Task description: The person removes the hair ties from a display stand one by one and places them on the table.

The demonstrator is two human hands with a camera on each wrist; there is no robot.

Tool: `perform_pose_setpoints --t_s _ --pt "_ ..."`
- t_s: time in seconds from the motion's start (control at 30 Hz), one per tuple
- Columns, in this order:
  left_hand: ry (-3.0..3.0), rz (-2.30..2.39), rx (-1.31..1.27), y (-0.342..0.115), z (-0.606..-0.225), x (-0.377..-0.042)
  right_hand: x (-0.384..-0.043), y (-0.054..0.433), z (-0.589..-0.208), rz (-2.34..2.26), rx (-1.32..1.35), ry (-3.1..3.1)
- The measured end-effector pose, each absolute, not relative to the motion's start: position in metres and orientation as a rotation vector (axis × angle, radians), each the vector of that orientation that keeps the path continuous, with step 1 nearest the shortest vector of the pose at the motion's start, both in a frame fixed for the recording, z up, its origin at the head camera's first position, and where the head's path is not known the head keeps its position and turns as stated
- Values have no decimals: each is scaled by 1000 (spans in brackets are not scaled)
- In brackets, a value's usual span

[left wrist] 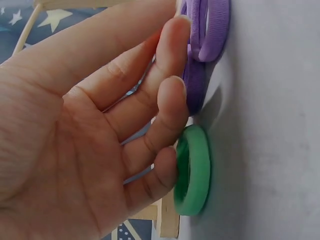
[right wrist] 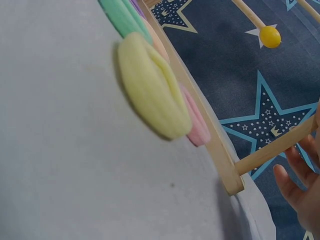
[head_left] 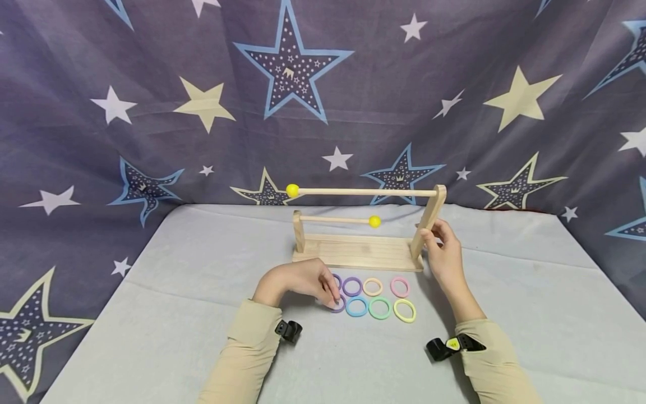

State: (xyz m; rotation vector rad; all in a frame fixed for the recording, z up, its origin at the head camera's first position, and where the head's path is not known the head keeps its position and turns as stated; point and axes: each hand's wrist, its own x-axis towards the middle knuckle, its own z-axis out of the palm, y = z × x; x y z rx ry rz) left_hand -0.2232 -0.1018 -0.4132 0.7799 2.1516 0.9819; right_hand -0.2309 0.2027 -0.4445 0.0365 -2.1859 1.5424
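My left hand [head_left: 308, 280] reaches down at the left end of two rows of ring-shaped fabric hair ties, fingers slightly bent. Its fingertips [left wrist: 172, 37] are right at a purple hair tie [left wrist: 216, 30], and a green hair tie [left wrist: 200, 170] lies by the little finger. The tip of the index finger is out of frame in the left wrist view. A wooden stand [head_left: 363, 249] with two horizontal rods stands behind the rows. My right hand [head_left: 444, 252] holds its tall right post [head_left: 429, 221], thumb in front and fingers behind.
Purple [head_left: 352, 287], orange [head_left: 372, 287], pink [head_left: 400, 287], blue [head_left: 357, 306], green [head_left: 379, 308] and yellow [head_left: 405, 311] hair ties lie flat in front of the stand. Yellow balls [head_left: 292, 191] cap the rod ends. A star-patterned curtain [head_left: 151, 112] hangs behind the grey-covered table [head_left: 202, 252].
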Motion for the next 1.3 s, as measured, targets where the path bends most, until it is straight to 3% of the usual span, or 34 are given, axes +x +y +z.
perform_pose_setpoints --t_s 0.37,0.93,1.3 --pt "2160 1064 785 -105 -406 -225 -214 192 -419 1523 53 -2200" --pt "2407 1304 924 -104 -399 -226 -229 207 -443 1506 79 -2232" --pt "2760 1363 712 -98 -384 -221 -227 207 -442 1455 85 -2259"
